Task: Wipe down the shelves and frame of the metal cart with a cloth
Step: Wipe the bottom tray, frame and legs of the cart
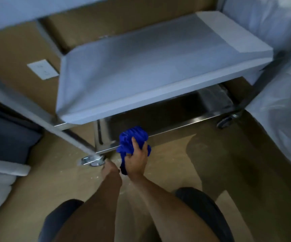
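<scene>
A metal cart (158, 58) stands in front of me, its middle shelf wrapped in pale film. Below it, the bare steel bottom shelf rim (185, 124) shines. My right hand (137, 159) grips a bunched blue cloth (132, 138) and holds it against the front rim of the bottom shelf near its left corner. My left hand (110, 169) reaches low toward the cart's front-left caster (92, 160), its fingers bent by the wheel; whether it holds anything is hidden.
A slanted cart leg (36, 117) crosses on the left. A second caster (226, 121) sits at the right. White wrapped bulk (281, 102) fills the right side, dark and white cushions (5, 145) the left. A wall outlet (43, 69) is behind. My knees are at the bottom.
</scene>
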Available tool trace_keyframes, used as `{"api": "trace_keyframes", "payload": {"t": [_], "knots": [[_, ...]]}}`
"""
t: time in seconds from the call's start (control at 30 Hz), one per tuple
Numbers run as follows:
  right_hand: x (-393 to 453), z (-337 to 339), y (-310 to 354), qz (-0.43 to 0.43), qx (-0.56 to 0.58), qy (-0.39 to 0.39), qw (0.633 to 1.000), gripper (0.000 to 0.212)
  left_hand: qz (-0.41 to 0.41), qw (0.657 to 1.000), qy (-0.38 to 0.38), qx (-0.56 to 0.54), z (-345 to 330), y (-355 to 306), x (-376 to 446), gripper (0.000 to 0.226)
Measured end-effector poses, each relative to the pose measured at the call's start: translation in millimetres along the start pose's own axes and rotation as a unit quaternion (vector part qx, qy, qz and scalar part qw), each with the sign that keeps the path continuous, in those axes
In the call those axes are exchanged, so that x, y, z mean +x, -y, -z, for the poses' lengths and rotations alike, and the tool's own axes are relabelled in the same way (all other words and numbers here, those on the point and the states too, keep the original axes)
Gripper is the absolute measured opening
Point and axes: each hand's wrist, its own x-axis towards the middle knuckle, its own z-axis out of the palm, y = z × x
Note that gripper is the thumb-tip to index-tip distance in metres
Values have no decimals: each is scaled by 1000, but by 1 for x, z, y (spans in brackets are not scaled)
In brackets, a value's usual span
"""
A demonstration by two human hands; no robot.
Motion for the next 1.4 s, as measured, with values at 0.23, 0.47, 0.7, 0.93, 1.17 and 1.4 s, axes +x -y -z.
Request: {"api": "trace_keyframes", "payload": {"t": [0.23, 0.47, 0.7, 0.93, 1.17, 1.4], "knots": [[-37, 58, 29, -107, 85, 224, 965, 56, 10, 982, 187, 15, 39, -57, -119, 46], [-81, 94, 62, -214, 211, 235, 925, 40, -18, 973, 149, 176, 63, -69, -160, 36], [-139, 136, 90, -92, 38, 304, 948, 74, -36, 905, 204, 371, 131, -61, -224, 23], [-193, 182, 119, -27, -159, 380, 911, 116, 2, 948, 166, 272, 167, -71, -296, 33], [-164, 138, 48, -24, -62, 245, 967, 95, 14, 975, 184, 124, 112, -38, -244, 14], [-7, 115, 22, 42, -127, -121, 984, 77, -150, 968, -87, 180, 65, -27, -125, 42]]}}
